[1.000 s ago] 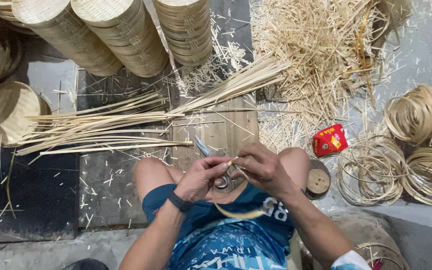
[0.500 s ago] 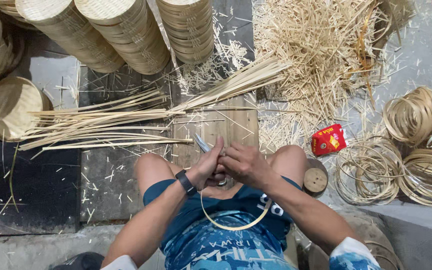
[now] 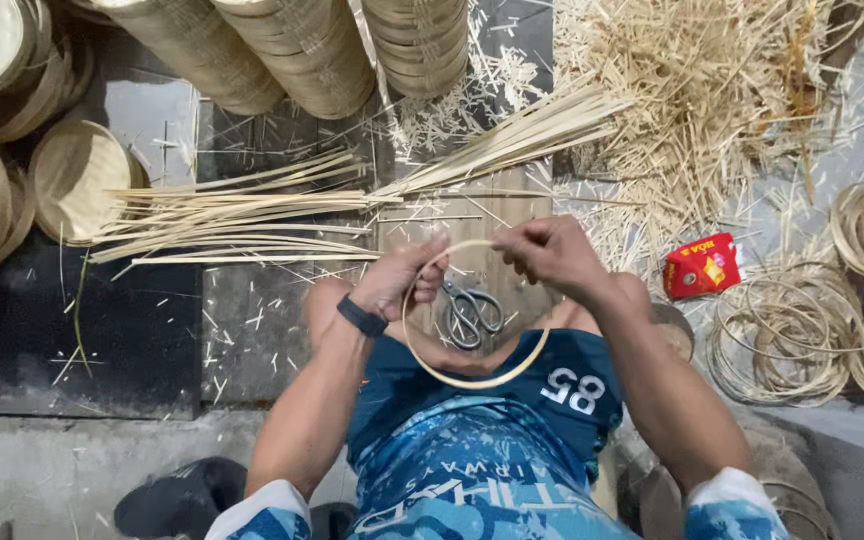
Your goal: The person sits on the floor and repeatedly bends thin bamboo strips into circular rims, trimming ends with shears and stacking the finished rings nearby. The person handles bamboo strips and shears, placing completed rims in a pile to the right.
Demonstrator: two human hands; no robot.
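Observation:
I sit on the floor and hold a thin bamboo strip bent into a ring (image 3: 452, 373) above my lap. My left hand (image 3: 399, 280) grips the ring's upper left side. My right hand (image 3: 550, 255) pinches its top, where the ends meet. A pair of scissors (image 3: 472, 312) lies inside the ring, on a wooden board (image 3: 422, 228) between my knees. Long bamboo strips (image 3: 252, 215) lie in a bundle left of my hands.
Stacks of round bamboo baskets (image 3: 302, 50) stand at the top, with more basket lids (image 3: 72, 175) at the left. A pile of bamboo scraps (image 3: 702, 100) lies at the upper right. Finished bamboo rings (image 3: 792, 340) and a red packet (image 3: 702, 266) lie at the right.
My hands have risen from my lap and spread the strip into a wide ring. The scissors, earlier under my hands, now lie uncovered on the board.

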